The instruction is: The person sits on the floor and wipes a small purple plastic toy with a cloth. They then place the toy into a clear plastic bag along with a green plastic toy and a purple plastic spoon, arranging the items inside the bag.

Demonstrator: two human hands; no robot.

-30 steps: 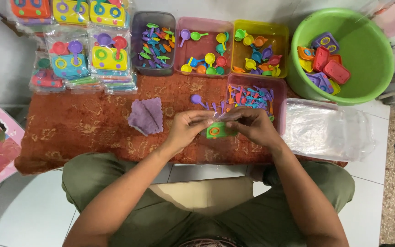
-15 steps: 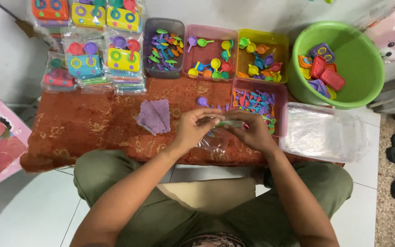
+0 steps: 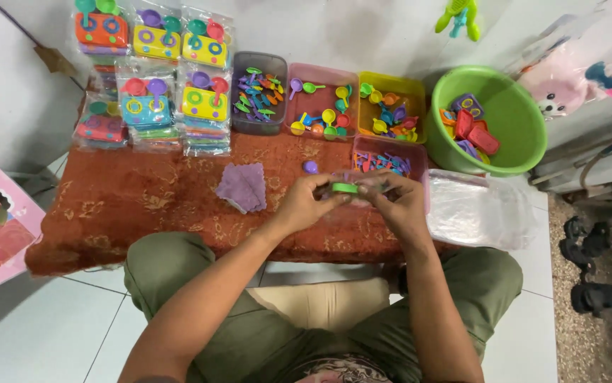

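I have both hands meeting over the near edge of the table [image 3: 107, 213]. My left hand [image 3: 304, 207] and right hand [image 3: 398, 206] each close a grip on a small clear plastic bag [image 3: 366, 183], fingertips pressed onto its film, with a green toy plate [image 3: 345, 188] sitting at the bag's mouth between the two grips. A loose purple piece [image 3: 310, 167] lies just beyond the left grip, and a purple cloth [image 3: 243, 187] sits further out to that side. Behind the right grip is a pink tray [image 3: 419, 152] of small parts; a stack of clear bags [image 3: 480, 211] lies just outside it. My worry is the film: it looks slippery, so a weak pinch could let the plate slide out and drop off the table edge toward my lap.
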